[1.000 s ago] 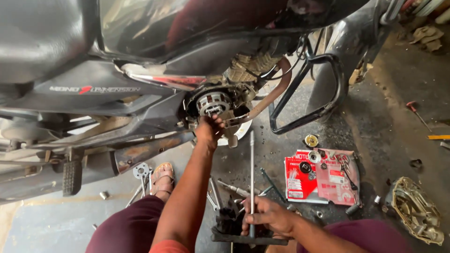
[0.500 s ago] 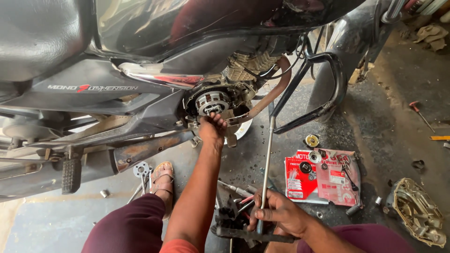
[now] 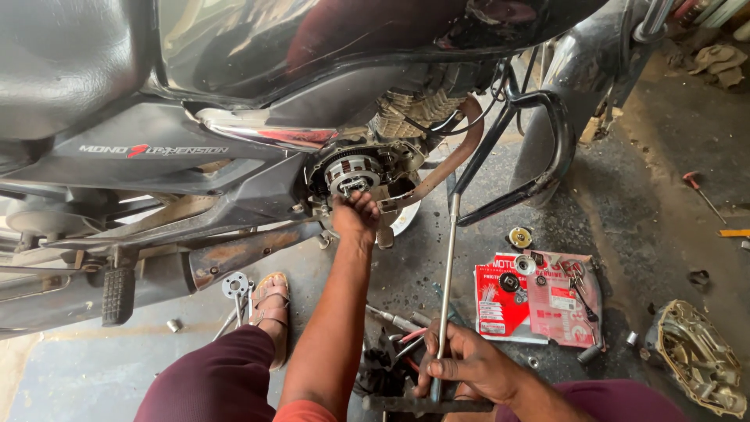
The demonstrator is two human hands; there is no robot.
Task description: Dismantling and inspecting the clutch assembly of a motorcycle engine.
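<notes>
The left hand [image 3: 357, 214] sits just above frame centre, fingers pressed against the lower edge of the clutch assembly [image 3: 351, 171], which is exposed in the open side of the motorcycle engine [image 3: 406, 117]; whether the fingers close on a part there cannot be told. The right hand [image 3: 467, 364] is at lower centre, fingers clamped together around the lower shaft of a long T-handle wrench [image 3: 447, 281]. The wrench stands nearly upright, its top tilted slightly right, its socket end near the black crash guard [image 3: 539, 148] and clear of the engine; its crossbar [image 3: 426, 405] lies at the bottom edge of the frame. Loose tools [image 3: 394, 336] lie on the floor between the two forearms. To the right of the wrench, a red and white box [image 3: 539, 301] lies flat on the floor and carries small parts. A removed engine cover [image 3: 698, 355] lies at lower right, inner face up. A sandalled foot [image 3: 269, 309] rests at lower left, below the exhaust pipe [image 3: 242, 254].
</notes>
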